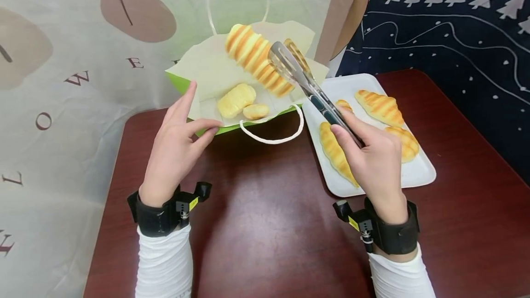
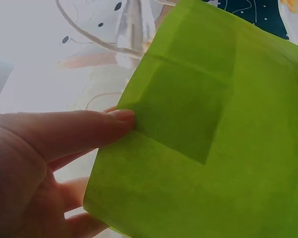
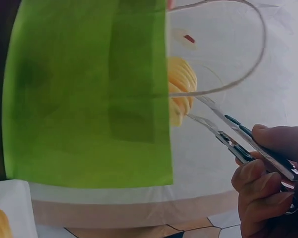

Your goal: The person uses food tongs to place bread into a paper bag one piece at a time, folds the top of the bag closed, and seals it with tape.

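Note:
My right hand (image 1: 374, 160) grips metal tongs (image 1: 314, 98) with dark handle grips. Between the tong tips is a long striped bread roll (image 1: 258, 59), held over the mouth of a green paper bag (image 1: 225, 129). My left hand (image 1: 174, 139) pinches the bag's near rim between thumb and index finger, its other fingers spread. Inside the bag lie a larger pale bread (image 1: 237, 100) and a small round one (image 1: 256, 111). In the left wrist view, the thumb presses on the bag's green side (image 2: 188, 124). The right wrist view shows the roll (image 3: 181, 89) partly hidden behind the bag.
A white tray (image 1: 341, 187) with several breads, including a striped croissant-shaped one (image 1: 380, 107), sits right of the bag on the dark red table (image 1: 256, 224). White rope handles (image 1: 273, 141) stick out from the bag. Printed cloths hang behind.

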Demonstrator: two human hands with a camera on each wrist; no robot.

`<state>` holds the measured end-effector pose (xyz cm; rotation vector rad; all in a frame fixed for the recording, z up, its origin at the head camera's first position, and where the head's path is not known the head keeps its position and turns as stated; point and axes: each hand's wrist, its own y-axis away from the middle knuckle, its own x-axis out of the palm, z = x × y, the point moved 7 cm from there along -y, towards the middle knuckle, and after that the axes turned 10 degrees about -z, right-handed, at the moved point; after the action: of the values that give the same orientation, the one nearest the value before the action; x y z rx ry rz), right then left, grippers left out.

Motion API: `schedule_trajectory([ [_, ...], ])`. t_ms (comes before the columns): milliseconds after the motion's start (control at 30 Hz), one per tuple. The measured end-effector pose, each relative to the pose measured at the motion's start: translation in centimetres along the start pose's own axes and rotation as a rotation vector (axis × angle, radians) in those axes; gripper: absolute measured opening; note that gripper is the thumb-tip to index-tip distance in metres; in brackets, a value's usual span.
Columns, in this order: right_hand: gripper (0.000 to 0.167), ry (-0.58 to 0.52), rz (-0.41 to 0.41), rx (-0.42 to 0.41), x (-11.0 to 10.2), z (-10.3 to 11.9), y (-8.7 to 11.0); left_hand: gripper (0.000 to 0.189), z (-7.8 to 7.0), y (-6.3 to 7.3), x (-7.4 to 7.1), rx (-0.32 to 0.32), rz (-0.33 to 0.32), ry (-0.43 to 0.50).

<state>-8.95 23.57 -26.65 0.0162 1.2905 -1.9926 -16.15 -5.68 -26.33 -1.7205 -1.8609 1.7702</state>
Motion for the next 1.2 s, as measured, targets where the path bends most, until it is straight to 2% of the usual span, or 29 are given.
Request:
schedule_trajectory([
  [200,0.036,0.059,0.034,-0.078,0.9,0.5,0.3,0.016,-0.3,0.0,-0.1,0.032,0.019,0.014],
  [567,0.035,0.133,0.048,-0.101,2.4,0.3,0.6,0.014,-0.7,0.2,0.1,0.075,0.09,0.009],
  [867,0.032,0.196,0.083,-0.133,3.2,0.3,0.9,0.014,-0.9,-0.1,0.1,0.077,0.058,0.016],
  [1200,0.034,0.226,0.129,-0.057,3.7,-0.7,1.1,0.014,-0.7,-0.1,0.1,0.069,0.031,0.021],
])
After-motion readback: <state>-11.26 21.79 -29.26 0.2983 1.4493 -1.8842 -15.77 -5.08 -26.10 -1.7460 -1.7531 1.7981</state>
